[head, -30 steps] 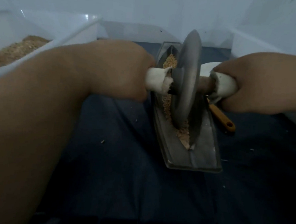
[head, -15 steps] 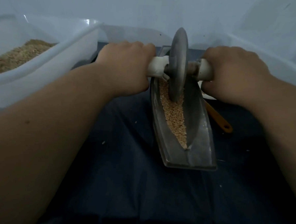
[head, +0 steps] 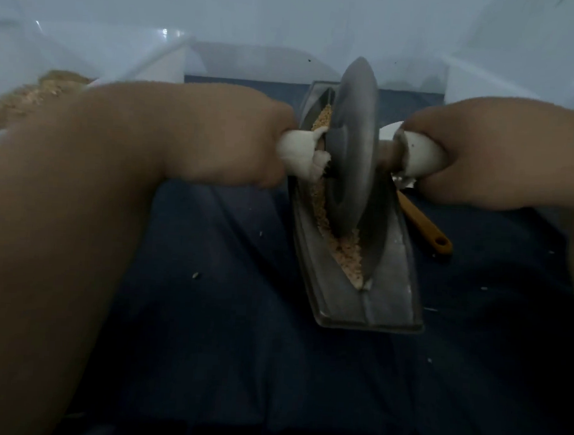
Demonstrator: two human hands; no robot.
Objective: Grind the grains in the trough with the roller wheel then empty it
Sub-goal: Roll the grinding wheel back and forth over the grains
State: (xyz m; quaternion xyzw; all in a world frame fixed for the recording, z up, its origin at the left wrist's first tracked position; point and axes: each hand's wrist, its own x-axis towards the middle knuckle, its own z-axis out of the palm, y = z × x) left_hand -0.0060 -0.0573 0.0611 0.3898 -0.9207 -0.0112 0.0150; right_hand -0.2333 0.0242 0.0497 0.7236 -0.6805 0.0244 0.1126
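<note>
A grey metal trough [head: 390, 309] lies lengthwise on a dark blue cloth, with tan grains [head: 348, 253] along its groove. The metal roller wheel [head: 351, 164] stands upright in the groove, near the trough's middle. A white-wrapped axle runs through the wheel. My left hand [head: 223, 134] grips the left handle [head: 297, 151]. My right hand [head: 492, 151] grips the right handle [head: 422, 156]. The grains under the wheel are hidden by it.
A clear plastic tub [head: 87, 60] with tan ground grain [head: 29, 94] stands at the left. An orange-handled tool [head: 424, 229] lies right of the trough, partly under my right hand. White walls close the back and right. Loose grains dot the cloth [head: 240, 314].
The wheel rolled from mid-trough to the far end half a second ago, and has now come back toward me to the middle. Both hands kept their grip and moved with it.
</note>
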